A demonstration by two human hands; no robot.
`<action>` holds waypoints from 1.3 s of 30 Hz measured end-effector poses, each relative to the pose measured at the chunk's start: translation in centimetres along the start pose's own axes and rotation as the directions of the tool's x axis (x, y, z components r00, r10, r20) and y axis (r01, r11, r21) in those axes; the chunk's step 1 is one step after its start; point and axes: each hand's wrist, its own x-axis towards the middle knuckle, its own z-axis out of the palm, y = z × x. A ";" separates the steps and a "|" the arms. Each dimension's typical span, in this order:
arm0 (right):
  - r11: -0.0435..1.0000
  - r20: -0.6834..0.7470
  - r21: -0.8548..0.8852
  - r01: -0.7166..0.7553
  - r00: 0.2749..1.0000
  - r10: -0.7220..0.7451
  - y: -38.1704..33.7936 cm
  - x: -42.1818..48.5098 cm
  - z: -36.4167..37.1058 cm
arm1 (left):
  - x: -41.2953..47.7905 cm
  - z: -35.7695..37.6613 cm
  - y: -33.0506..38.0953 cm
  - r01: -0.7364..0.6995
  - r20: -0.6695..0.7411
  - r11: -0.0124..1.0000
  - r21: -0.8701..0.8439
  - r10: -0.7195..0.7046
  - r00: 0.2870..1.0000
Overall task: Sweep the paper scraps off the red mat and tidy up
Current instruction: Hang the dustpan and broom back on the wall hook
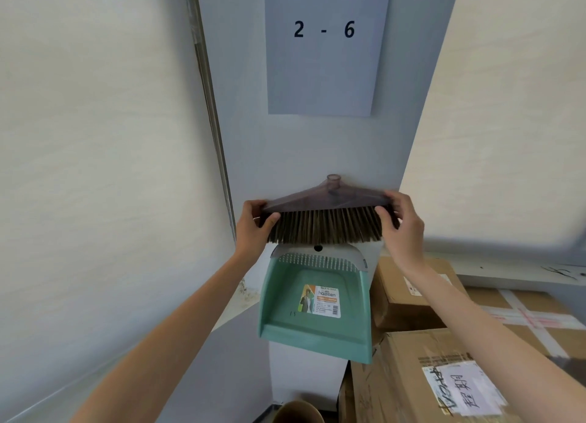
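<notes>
Brown-bristled broom head (326, 215) held against the wall.
Left hand (255, 224) and right hand (401, 219) grasp its ends; green dustpan (314, 302) at 6 o'clock.

Handleless broom head (326, 215), translucent brown cap, bristles pointing down, held level directly above the upright green dustpan (312, 305).

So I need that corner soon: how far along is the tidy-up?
Sweeping can't be judged: no red mat or scraps in view. In hand: left hand and right hand hold the broom head against the wall above the green dustpan. Left: letting go.
</notes>
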 end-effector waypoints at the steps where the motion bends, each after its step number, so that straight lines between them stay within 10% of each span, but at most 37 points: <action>1: 1.000 0.014 -0.015 -0.013 1.000 0.014 0.4 0.2 -0.1 | 0.0 0.1 0.1 0.001 0.007 1.000 0.002 -0.001 1.000; 11: 0.969 0.164 0.040 -0.243 0.958 0.234 2.3 -1.2 -0.1 | -0.7 -0.4 -1.4 0.077 0.010 0.997 -0.005 -0.077 0.997; 39: 0.978 0.016 0.031 -0.208 0.978 0.208 1.2 -1.6 -0.1 | -2.0 -2.6 -2.4 0.070 -0.027 0.989 0.128 -0.067 0.997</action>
